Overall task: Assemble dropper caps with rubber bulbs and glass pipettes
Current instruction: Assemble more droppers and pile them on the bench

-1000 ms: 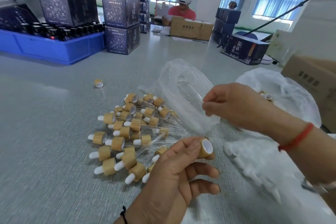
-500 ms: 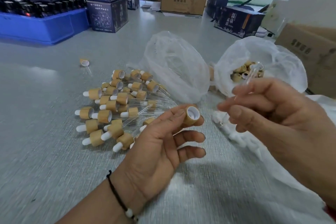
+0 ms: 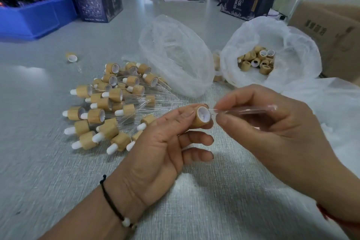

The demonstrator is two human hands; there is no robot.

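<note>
Droppers [image 3: 109,107], already assembled, lay heaped on the grey table [image 3: 39,161] at my far left. My left hand [image 3: 155,148] pinched a bamboo cap [image 3: 201,116] between thumb and forefinger, its white-lined mouth facing right. My right hand [image 3: 272,130] gripped a glass pipette [image 3: 243,110] in curled fingers, the tip just at the cap's mouth. Behind, a clear bag [image 3: 175,54] sat beside a second bag [image 3: 272,31] that held loose caps [image 3: 257,61].

dark box [image 3: 247,5] printed 温泉, other print illegible
</note>
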